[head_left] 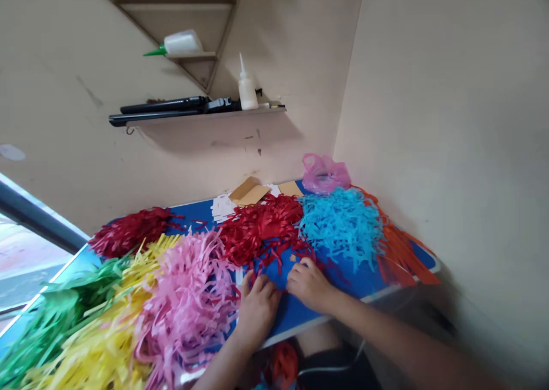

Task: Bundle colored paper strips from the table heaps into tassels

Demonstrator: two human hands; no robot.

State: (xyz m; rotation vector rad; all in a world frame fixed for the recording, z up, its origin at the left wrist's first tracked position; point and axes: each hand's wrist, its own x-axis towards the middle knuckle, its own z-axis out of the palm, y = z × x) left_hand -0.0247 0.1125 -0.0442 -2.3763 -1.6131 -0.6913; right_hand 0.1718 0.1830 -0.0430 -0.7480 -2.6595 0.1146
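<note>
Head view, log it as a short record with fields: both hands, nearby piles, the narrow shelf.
Left hand: over blue tabletop, beside fluffy pink paper-strip pile; grip unclear
Right hand: near red paper-strip pile in the middle; grip unclear
Right of red pile: fluffy light-blue paper-strip pile
Narrow wall shelf: upright whitish plastic bottle with pointed tip

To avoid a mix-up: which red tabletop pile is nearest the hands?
The middle red pile, just beyond the left hand and right hand; the other red pile lies off to the left.
</note>
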